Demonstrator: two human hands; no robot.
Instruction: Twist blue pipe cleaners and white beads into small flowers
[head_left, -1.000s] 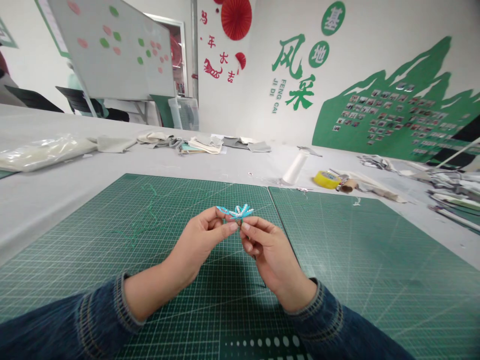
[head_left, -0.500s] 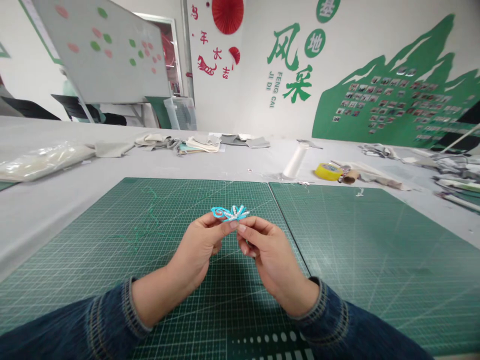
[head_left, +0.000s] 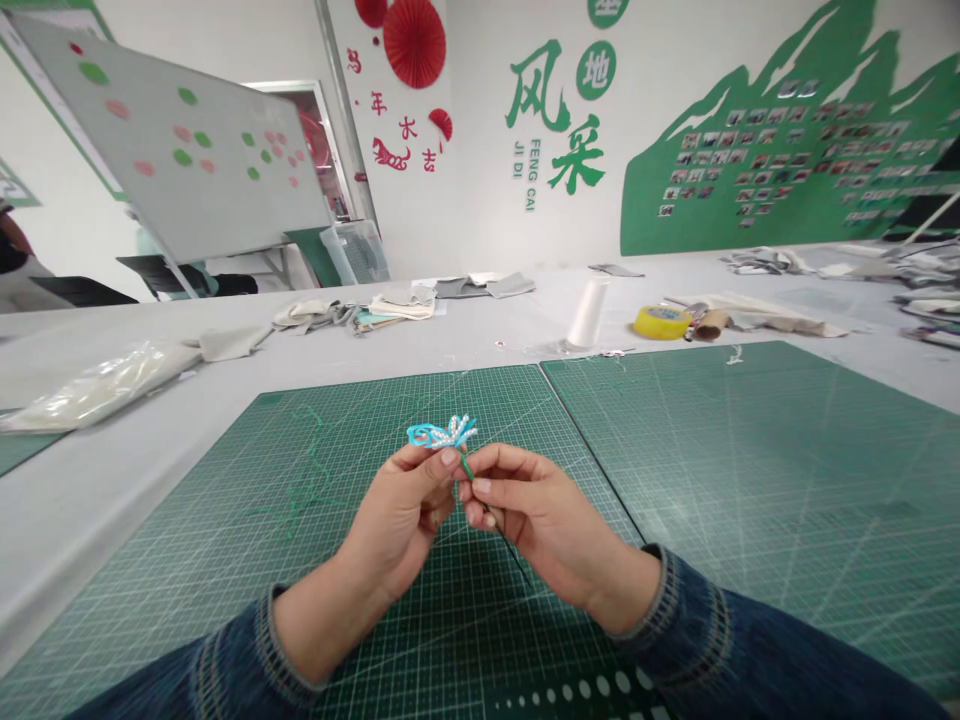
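Observation:
Between my hands is a blue ornament with white beads (head_left: 448, 433), shaped like a flower or butterfly, on a thin stem (head_left: 468, 468) wrapped in green near the top. My left hand (head_left: 401, 515) is closed, thumb and forefinger pinching the ornament at its base. Just to the right, my right hand (head_left: 536, 520) pinches the green part of the stem. A dark, thin end of the stem sticks out below my right fingers. Both hands are above a green gridded cutting mat (head_left: 300, 570). Loose green thread (head_left: 304, 490) lies on the mat to the left.
A second green mat (head_left: 787, 470) adjoins on the right. Behind the mats stand a white thread cone (head_left: 588, 315) and a yellow tape roll (head_left: 661, 322). Fabric scraps (head_left: 405, 303) lie farther back, and a clear plastic bag (head_left: 112, 385) is at left.
My right hand has slid down a little, and the green stem with its dark lower end now shows. The ornament has shifted slightly left. The camera view has tilted.

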